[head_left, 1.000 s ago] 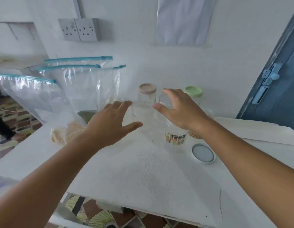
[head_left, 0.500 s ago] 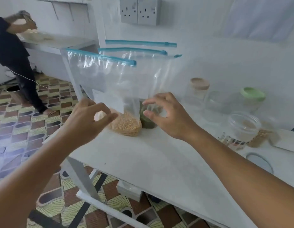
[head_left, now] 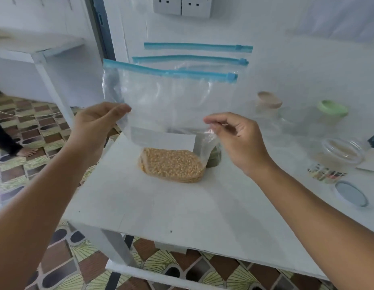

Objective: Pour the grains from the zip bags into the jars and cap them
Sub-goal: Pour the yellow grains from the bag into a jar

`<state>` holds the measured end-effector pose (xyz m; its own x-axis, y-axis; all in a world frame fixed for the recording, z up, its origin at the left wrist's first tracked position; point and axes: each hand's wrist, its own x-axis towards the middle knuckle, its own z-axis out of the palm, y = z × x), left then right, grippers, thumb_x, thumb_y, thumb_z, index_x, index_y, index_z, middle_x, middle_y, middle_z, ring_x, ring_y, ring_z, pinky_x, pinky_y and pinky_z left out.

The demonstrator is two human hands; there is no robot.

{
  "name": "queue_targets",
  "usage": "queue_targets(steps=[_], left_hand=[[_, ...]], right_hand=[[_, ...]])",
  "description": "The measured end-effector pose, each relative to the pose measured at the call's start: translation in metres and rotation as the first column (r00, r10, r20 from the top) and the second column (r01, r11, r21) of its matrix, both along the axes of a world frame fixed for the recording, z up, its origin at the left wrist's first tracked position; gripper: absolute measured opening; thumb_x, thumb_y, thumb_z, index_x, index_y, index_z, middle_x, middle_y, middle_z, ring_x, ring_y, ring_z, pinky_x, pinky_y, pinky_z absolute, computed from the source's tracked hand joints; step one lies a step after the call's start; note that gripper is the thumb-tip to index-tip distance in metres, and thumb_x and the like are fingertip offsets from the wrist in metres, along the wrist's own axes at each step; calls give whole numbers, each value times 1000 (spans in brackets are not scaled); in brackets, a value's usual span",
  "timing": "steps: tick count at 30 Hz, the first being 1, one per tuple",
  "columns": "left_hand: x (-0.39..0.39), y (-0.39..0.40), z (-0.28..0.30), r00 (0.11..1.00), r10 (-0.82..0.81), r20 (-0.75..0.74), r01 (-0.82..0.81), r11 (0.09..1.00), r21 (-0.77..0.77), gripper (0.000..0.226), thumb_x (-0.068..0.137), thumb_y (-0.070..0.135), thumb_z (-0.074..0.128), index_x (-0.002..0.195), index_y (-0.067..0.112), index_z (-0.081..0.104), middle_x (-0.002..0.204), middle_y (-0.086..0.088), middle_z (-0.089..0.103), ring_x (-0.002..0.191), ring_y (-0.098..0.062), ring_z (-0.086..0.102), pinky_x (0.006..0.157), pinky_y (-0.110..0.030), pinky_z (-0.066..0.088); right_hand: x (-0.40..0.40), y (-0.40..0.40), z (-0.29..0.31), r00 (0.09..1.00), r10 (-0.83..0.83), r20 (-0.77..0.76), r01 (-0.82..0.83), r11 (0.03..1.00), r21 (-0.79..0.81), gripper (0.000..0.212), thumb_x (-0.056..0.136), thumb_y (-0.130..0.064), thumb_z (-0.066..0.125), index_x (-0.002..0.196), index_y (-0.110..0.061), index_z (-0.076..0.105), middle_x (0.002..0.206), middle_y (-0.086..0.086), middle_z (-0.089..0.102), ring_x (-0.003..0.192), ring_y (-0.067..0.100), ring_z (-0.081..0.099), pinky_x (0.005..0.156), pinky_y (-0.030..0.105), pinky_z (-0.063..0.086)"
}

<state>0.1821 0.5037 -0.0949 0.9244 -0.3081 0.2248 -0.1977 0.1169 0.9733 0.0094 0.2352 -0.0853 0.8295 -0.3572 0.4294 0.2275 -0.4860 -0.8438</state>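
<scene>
I am at the picking-up step: my left hand (head_left: 96, 124) pinches the left edge of the front zip bag (head_left: 171, 105) between thumb and fingertips, and my right hand (head_left: 234, 135) has its thumb and forefinger closing on the bag's right edge, the other fingers loosely curled (whether that pinch has truly caught the film I cannot tell). The bag stands upright on the white worktop (head_left: 161, 206), its yellow grains (head_left: 171, 164) pooled at the bottom and its blue zip (head_left: 169, 71) looking shut right across. Next, I judge, the slider (head_left: 231, 77) must be drawn back and the bag carried right to an open jar (head_left: 341, 151), which stands well apart. Two more zip bags (head_left: 192, 59) lean behind; only a dark greenish corner (head_left: 213, 160) of their contents shows. The jars at the right are blurred and washed out: a tan-lidded jar (head_left: 268, 101), a green-lidded jar (head_left: 332, 108), a loose lid (head_left: 350, 193) lying flat, and clear glass between them that I cannot count.
</scene>
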Motion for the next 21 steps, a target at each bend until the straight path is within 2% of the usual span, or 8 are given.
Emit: queue_targets(steps=[2,4,6,8,12,14,17,21], left_hand=[[3,-4,0,1000,6,0,-6,999,-40,29,76,37,89,93,14,82,106,-22,77,100,-42,70,98,-53,55],[6,-8,1,1000,1,26,0,998,-57,36,74,41,92,95,14,82,107,-30,73,97,-46,66,93,-56,52],[6,-13,4,999,5,40,-2,997,-82,33,74,41,92,94,16,83,99,-25,74,94,-40,62,90,-55,51],[3,-22,10,999,0,42,4,996,-88,23,79,36,89,92,18,83,88,-15,76,90,-34,64,88,-46,53],[-14,-47,18,998,-42,56,47,994,-100,11,84,25,82,91,17,80,79,-3,76,74,-14,71,65,-18,55],[-23,-62,22,997,-65,51,71,990,-123,7,82,23,82,88,19,81,82,-1,76,79,-13,74,72,-17,57],[-38,-90,26,992,-103,78,112,986,-121,1,78,23,84,79,23,84,82,0,78,86,-18,75,93,-29,59],[-63,-139,32,986,-145,83,154,982,-111,6,77,23,85,82,20,84,81,-6,78,90,-24,76,97,-35,59]], right_hand=[[2,-1,-1,1000,-26,4,26,999,34,23,100,-6,67,104,-26,79,102,-12,79,99,7,73,90,19,53],[2,-3,1,999,-49,23,48,997,58,24,99,-5,67,103,-25,79,97,-8,80,94,11,75,89,22,55],[0,-7,4,997,-73,40,69,995,74,24,99,-5,67,102,-25,79,94,-6,80,90,12,77,87,23,56],[-4,-13,8,995,-89,40,85,992,89,23,99,-5,67,102,-24,79,93,-5,80,90,11,77,85,20,56],[-23,-28,13,994,-103,38,97,988,121,23,99,-4,66,102,-24,78,90,-9,80,90,9,77,83,14,52],[-35,-40,13,992,-117,47,110,986,128,24,100,-4,66,101,-25,78,88,-8,80,91,10,77,84,15,53],[-56,-66,15,986,-156,57,148,981,123,25,99,-5,67,101,-27,78,89,-5,80,91,12,77,87,17,54],[-86,-112,19,971,-230,62,224,970,92,26,99,-6,68,101,-30,79,88,-5,80,91,13,77,91,23,56]])
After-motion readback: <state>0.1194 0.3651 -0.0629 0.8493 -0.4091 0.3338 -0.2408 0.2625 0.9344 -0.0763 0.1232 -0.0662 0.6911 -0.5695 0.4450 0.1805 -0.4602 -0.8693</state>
